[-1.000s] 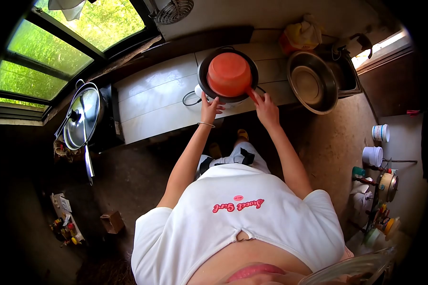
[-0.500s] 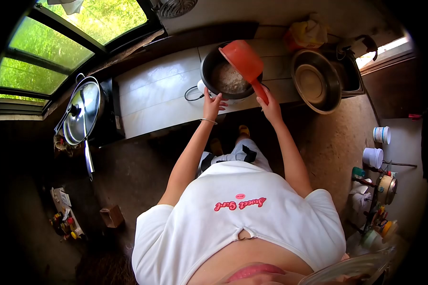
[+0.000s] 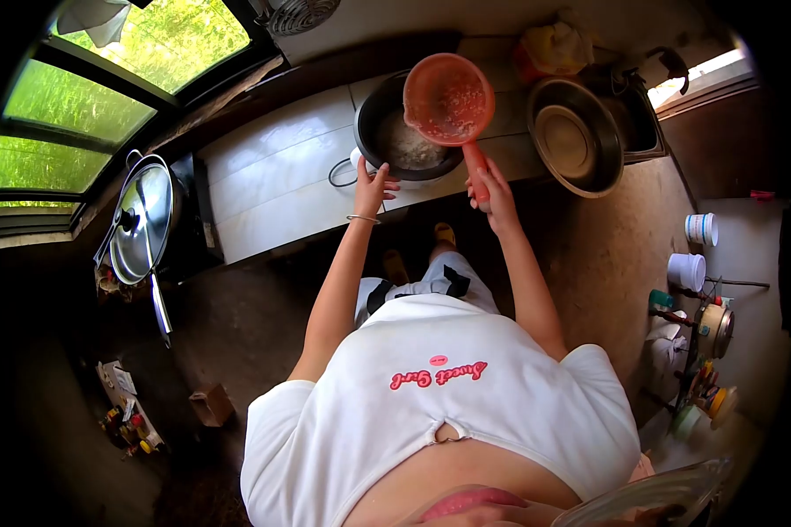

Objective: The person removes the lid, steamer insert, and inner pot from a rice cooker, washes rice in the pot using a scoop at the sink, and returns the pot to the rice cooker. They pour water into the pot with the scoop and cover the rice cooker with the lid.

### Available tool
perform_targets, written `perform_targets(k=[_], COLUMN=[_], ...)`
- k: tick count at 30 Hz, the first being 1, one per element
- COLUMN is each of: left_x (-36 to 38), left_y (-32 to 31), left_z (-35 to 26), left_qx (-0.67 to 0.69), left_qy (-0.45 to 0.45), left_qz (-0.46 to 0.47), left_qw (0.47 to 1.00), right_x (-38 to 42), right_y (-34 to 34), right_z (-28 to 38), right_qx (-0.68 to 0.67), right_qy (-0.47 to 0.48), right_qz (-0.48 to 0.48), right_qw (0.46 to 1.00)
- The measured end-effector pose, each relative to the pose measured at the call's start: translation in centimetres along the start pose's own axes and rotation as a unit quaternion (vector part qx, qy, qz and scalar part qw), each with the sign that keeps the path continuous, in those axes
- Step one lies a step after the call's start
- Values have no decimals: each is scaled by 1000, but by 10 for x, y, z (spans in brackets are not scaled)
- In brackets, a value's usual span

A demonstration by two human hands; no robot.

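Observation:
A red plastic dipper (image 3: 449,98), rice grains stuck to its inside, is tilted so its bowl faces me. My right hand (image 3: 494,193) is closed around its handle. Under and beside the dipper, a dark round pot (image 3: 366,132) stands on the tiled counter with pale rice (image 3: 410,147) in it. My left hand (image 3: 375,186) lies against the pot's near left side, fingers spread, the thumb by the rim. The dipper's bowl covers the pot's right part.
A wide metal basin (image 3: 576,138) stands at the counter's right, by the sink (image 3: 637,123). A lidded pan (image 3: 141,220) sits on the left. A cable (image 3: 338,176) loops beside the pot. White buckets (image 3: 685,271) are at far right.
The dipper has turned from facing down over the pot to showing its inside. My right hand has shifted its hold on the handle; the left stays by the pot.

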State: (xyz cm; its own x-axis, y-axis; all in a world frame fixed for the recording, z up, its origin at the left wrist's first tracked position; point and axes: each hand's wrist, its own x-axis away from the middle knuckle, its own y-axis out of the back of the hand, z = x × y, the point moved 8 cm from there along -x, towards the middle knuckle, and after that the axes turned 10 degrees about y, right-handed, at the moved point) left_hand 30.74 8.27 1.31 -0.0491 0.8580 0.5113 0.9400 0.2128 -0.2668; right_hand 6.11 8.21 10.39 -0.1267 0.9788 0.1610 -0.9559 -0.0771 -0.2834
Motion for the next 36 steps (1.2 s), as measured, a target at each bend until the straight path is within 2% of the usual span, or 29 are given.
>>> perform_targets(k=[2, 6, 9, 13, 14, 16, 18, 20, 22, 24, 25, 28, 29, 30, 31, 32, 34, 35, 36], left_x=[0, 8, 9, 2, 0, -6, -6, -8, -14, -18, -20, -25, -25, -26, -25, -24, -24, -25, -24], left_y=[4, 10, 21, 27, 27, 32, 31, 26, 26, 28, 31, 31, 29, 27, 27, 27, 28, 29, 28], left_z=[-3, -25, -46, -62, -66, -67, -71, -74, -72, -78, -78, -80, -82, -83, -83, -83, -80, -79, -79], left_qx=[-22, -101, -238, -326, -327, -328, -328, -375, -368, -417, -416, -409, -441, -471, -477, -469, -487, -491, -489], left_qy=[-1, -36, -78, -70, -71, -64, -77, -69, -59, -123, -122, -127, -128, -129, -134, -136, -108, -118, -114], left_qz=[-13, -64, -164, -197, -197, -213, -225, -224, -227, -253, -259, -274, -283, -293, -304, -314, -315, -321, -323], left_qw=[1000, 992, 954, 922, 921, 918, 914, 897, 900, 864, 863, 861, 842, 822, 814, 814, 807, 801, 802], right_x=[3, 3, -3, -43, -58, -89, -108, -133, -133, -141, -143, -145, -152, -158, -146, -142, -137, -144, -157], right_y=[-1, 16, 37, 75, 84, 105, 115, 150, 140, 150, 149, 154, 154, 150, 130, 102, 58, 45, 25], right_z=[4, 9, 23, 36, 31, 10, -12, -62, -70, -91, -93, -87, -83, -77, -31, 3, 25, 5, 0], right_qx=[-125, -219, -277, -78, -80, 80, 115, 176, 159, 195, 196, 253, 391, 520, 637, 639, 421, 422, 490], right_qy=[-18, -14, -5, 5, 6, 17, -12, -61, -112, -132, -133, -96, -61, -21, 119, 128, -13, -14, 168], right_qz=[14, 27, -14, -37, -37, -20, -33, -90, -31, -55, -49, -47, 5, 56, 21, 29, 44, 49, 54], right_qw=[992, 975, 961, 996, 996, 996, 993, 978, 980, 970, 970, 962, 918, 852, 761, 757, 906, 905, 854])
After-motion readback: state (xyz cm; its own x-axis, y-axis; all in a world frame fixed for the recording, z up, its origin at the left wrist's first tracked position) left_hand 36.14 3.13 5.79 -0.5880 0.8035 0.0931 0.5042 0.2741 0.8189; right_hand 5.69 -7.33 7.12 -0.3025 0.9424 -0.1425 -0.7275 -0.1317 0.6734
